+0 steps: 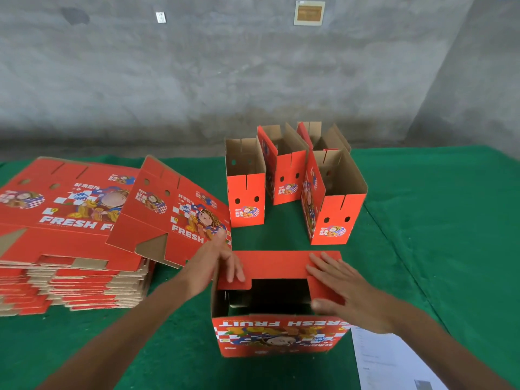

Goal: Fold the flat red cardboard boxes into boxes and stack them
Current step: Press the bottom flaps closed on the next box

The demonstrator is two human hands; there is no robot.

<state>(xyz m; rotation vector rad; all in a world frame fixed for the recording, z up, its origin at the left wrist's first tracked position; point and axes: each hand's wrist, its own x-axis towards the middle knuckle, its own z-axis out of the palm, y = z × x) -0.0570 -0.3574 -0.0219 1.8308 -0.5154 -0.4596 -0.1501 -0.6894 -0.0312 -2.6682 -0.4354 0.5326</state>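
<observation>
A red cardboard box (278, 337) stands upside down on the green table, its print reading "FRESH FRUIT" inverted. A red bottom flap (275, 263) is folded over its top opening. My left hand (222, 260) presses the flap's left tab with straight fingers. My right hand (334, 282) lies flat on the flap's right tab, thumb at the box's near edge. A tall pile of flat red boxes (70, 220) sits at the left, with one flat box (174, 212) leaning on it. Several folded boxes (332, 201) stand open-topped behind.
The green cloth table (439, 209) ends at a grey concrete wall (197, 80) behind. A white printed sheet of paper (394, 361) lies at the near right, next to the box.
</observation>
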